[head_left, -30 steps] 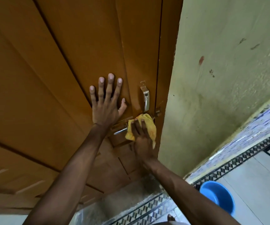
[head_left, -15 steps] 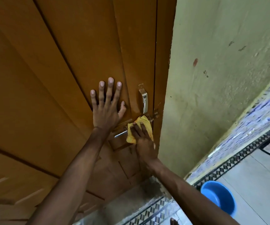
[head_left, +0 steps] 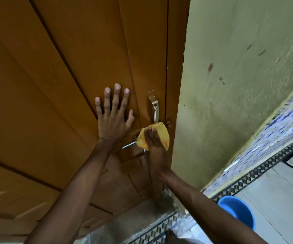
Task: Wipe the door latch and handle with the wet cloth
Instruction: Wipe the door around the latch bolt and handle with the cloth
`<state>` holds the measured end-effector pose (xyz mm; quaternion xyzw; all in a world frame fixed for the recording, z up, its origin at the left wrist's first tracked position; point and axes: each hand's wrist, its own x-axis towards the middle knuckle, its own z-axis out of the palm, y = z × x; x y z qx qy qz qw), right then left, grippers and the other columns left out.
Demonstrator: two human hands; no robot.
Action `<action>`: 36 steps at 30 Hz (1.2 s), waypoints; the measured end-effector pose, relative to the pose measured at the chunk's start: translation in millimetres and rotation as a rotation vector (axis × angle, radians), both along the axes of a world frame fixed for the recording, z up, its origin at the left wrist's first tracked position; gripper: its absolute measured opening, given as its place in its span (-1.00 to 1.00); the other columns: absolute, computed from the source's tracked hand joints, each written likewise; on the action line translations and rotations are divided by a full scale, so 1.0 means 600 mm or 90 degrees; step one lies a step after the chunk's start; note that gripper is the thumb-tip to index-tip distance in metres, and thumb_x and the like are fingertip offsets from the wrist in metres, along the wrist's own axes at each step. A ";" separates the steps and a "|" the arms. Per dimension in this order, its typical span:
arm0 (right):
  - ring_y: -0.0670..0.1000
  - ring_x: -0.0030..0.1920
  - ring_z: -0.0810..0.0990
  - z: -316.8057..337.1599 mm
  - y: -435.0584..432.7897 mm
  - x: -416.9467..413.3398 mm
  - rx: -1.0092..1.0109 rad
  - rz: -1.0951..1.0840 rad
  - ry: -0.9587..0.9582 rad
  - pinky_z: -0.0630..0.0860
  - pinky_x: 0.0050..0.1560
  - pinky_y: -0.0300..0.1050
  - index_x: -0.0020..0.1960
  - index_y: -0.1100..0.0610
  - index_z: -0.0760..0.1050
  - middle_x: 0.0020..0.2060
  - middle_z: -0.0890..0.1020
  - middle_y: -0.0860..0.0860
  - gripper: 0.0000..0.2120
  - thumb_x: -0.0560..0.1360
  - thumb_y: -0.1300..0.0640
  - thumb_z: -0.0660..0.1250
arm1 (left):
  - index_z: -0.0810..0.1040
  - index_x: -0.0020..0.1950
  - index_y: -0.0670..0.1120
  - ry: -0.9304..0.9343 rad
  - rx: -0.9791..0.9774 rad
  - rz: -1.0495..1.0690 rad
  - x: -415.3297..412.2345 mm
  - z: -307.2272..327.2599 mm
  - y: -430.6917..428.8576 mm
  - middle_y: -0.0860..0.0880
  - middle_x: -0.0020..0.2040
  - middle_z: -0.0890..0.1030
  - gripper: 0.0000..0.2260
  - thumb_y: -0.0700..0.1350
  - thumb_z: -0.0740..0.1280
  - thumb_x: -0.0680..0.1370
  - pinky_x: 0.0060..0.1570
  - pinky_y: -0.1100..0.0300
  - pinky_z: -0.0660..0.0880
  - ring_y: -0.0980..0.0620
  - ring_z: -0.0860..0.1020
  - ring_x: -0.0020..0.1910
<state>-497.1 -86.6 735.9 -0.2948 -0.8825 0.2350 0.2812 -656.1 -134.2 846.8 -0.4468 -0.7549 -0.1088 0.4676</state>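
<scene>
Right hand (head_left: 153, 147) gripping the cloth (head_left: 159, 136), pressed onto the latch (head_left: 129, 144) just right of the left hand (head_left: 113, 118), spread flat on the door (head_left: 54, 85). Latch wiping seemingly mid-way (bolt tip poking out bare). Handle (head_left: 155, 107) just above the cloth, apparently untouched.

Stained green wall (head_left: 239, 85) — patterned tile border (head_left: 258, 169), blue bucket (head_left: 237, 212) on pale floor (head_left: 283, 199).

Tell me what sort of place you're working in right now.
Probably a home doorway or entrance. A brown wooden door with a metal handle meets a stained, green-painted wall, patterned tiles run along the wall's base, and a blue bucket stands on the floor.
</scene>
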 end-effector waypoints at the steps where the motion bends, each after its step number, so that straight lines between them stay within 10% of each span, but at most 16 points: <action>1: 0.05 0.57 0.02 -0.013 -0.013 -0.007 0.026 0.000 -0.022 0.04 0.48 0.12 0.58 0.01 -0.01 0.58 0.08 -0.04 -0.10 0.42 0.30 0.43 | -0.02 0.65 0.01 0.001 0.001 -0.004 -0.001 -0.002 -0.001 -0.06 0.65 -0.21 -0.36 0.17 0.14 0.65 0.55 -0.14 -0.28 -0.07 -0.32 0.60; 9: 0.15 0.48 0.32 0.007 0.069 0.067 0.089 0.099 -0.074 0.32 0.43 0.21 0.44 0.14 0.40 0.45 0.40 0.08 -0.47 0.53 0.03 0.05 | 0.15 0.63 0.00 -0.011 -0.002 -0.007 0.009 0.007 -0.011 -0.05 0.62 -0.02 -0.42 0.15 0.19 0.65 0.56 -0.17 -0.11 -0.07 -0.23 0.62; 18: 0.13 0.34 0.47 0.044 -0.038 0.063 -0.124 0.080 -0.004 0.44 0.34 0.06 0.43 0.06 0.40 0.36 0.49 0.07 -0.33 0.35 0.42 0.30 | 0.06 0.65 0.00 0.128 -0.176 -0.059 -0.026 0.030 -0.099 -0.08 0.64 0.05 -0.45 0.05 0.14 0.69 0.57 -0.06 -0.03 -0.09 0.06 0.61; 28: 0.18 0.50 0.26 0.007 -0.098 -0.050 0.138 0.126 -0.110 0.02 0.51 0.10 0.46 0.23 0.35 0.47 0.37 0.15 -0.48 0.51 0.21 0.08 | 0.08 0.65 -0.02 0.124 -0.170 -0.104 -0.029 0.033 -0.101 -0.07 0.63 0.13 -0.45 0.03 0.14 0.68 0.54 -0.05 0.11 -0.08 0.07 0.60; 36: -0.05 0.36 0.41 0.041 -0.087 -0.037 -0.086 0.137 0.045 0.20 0.47 -0.20 0.28 0.10 0.55 0.31 0.56 0.05 -0.60 0.46 0.10 0.26 | 0.06 0.65 -0.03 0.112 -0.158 -0.118 -0.031 0.034 -0.100 -0.08 0.64 0.10 -0.43 0.01 0.15 0.66 0.55 -0.05 0.07 -0.09 0.08 0.61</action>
